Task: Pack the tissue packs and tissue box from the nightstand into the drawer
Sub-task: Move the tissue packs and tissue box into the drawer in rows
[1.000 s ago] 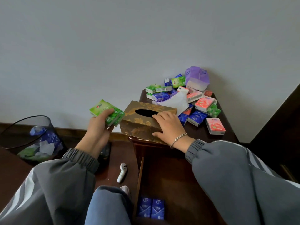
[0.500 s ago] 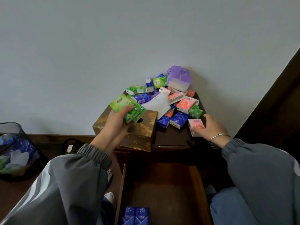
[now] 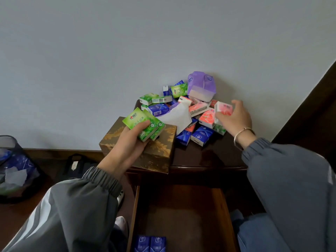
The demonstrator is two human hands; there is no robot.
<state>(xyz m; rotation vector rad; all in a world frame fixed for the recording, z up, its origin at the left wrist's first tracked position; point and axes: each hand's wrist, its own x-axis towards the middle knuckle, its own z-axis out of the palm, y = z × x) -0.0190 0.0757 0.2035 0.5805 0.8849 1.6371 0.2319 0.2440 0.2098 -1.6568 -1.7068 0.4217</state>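
My left hand (image 3: 127,142) grips two green tissue packs (image 3: 144,125) above the gold patterned tissue box (image 3: 158,151), which sits on the left front corner of the dark nightstand (image 3: 209,159). My right hand (image 3: 234,120) holds a pink tissue pack (image 3: 224,109) over the pile of green, blue and pink packs (image 3: 183,110) at the back of the nightstand. A white tissue (image 3: 176,116) lies in the pile. The open wooden drawer (image 3: 181,215) below holds two blue packs (image 3: 150,243) at its near left.
A purple soft tissue bag (image 3: 201,86) leans against the grey wall behind the pile. A black mesh wastebasket (image 3: 16,170) with paper stands on the floor at left. A dark bag (image 3: 76,164) lies by the baseboard. Dark wood furniture (image 3: 312,106) rises at right.
My right hand left the tissue box, reached to the nightstand's right side, picked up a pink pack and lifted it. My left hand with the green packs moved over the tissue box.
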